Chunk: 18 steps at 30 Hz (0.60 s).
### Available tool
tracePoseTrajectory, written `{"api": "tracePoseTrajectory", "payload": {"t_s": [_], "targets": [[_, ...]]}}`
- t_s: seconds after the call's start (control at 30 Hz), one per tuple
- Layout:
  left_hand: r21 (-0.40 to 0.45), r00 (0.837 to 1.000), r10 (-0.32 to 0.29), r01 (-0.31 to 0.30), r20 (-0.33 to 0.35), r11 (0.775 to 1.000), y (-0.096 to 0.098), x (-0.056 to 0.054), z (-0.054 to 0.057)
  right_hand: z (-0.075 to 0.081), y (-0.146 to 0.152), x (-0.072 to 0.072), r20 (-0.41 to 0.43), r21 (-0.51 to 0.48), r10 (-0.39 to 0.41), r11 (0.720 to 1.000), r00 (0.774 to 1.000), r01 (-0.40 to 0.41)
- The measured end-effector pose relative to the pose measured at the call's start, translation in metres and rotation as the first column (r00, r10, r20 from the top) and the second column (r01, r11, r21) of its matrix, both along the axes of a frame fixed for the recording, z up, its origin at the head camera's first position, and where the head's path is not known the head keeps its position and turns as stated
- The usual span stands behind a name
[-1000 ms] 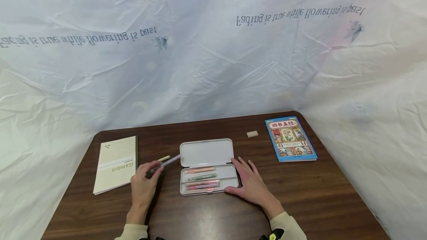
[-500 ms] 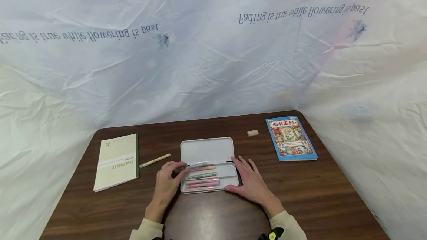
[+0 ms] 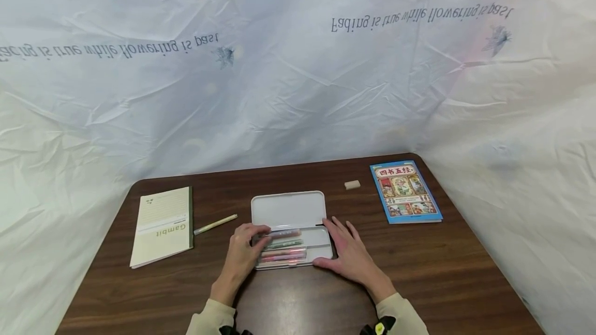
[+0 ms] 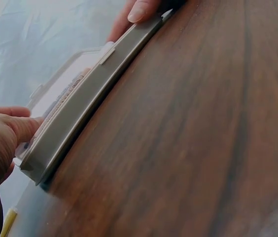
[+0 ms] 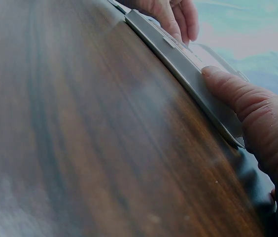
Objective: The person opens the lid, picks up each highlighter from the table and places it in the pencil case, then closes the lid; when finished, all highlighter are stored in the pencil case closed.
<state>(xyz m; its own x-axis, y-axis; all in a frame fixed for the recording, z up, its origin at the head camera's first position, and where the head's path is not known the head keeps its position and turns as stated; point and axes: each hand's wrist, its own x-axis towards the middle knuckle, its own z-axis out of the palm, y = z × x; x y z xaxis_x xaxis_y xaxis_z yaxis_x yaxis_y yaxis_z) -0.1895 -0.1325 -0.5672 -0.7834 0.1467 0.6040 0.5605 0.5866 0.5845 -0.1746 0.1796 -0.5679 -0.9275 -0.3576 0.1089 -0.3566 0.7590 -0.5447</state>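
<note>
A white metal pencil case [image 3: 324, 260] lies with its lid [image 3: 288, 208] raised at the back. My left hand [image 3: 243, 249] is at its left end and pinches a pale lilac pen [image 3: 285, 233] between thumb and fingers, low in the rear compartment. A green pen [image 3: 286, 245] lies just in front of that one, and several pink and red pens [image 3: 283, 255] fill the front compartment. My right hand [image 3: 349, 255] holds the case's right end, thumb on the near rim and fingers by the hinge. In the right wrist view the thumb [image 5: 227, 84] presses the case's front wall.
A yellow pen [image 3: 215, 224] lies left of the case, beside a cream notebook [image 3: 163, 229]. Behind and to the right are a small eraser [image 3: 352, 185] and a blue-bordered book [image 3: 406, 192]. White printed sheeting [image 3: 279, 92] hangs behind the brown table [image 3: 442, 273].
My left hand has brought the lilac pen rightward from beside the yellow pen and lowered it into the case's rear compartment. The right hand has stayed at the case's right end.
</note>
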Motion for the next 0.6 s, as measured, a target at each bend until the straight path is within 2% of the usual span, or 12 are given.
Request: {"api": "tracePoseTrajectory", "payload": {"t_s": [0.2,0.6], "targets": [[-0.028,1.0,-0.003,0.003,0.003,1.0,0.0006,-0.0001,0.0003,-0.0001,-0.0002,-0.001,0.006,0.013,0.004,1.0,1.0,-0.004],[-0.052,0.996,-0.005,0.01,0.091,0.999,0.0011,0.0021,0.0031,0.0003,-0.0006,-0.0006,-0.002,0.011,0.0,1.0,1.0,0.0]]}}
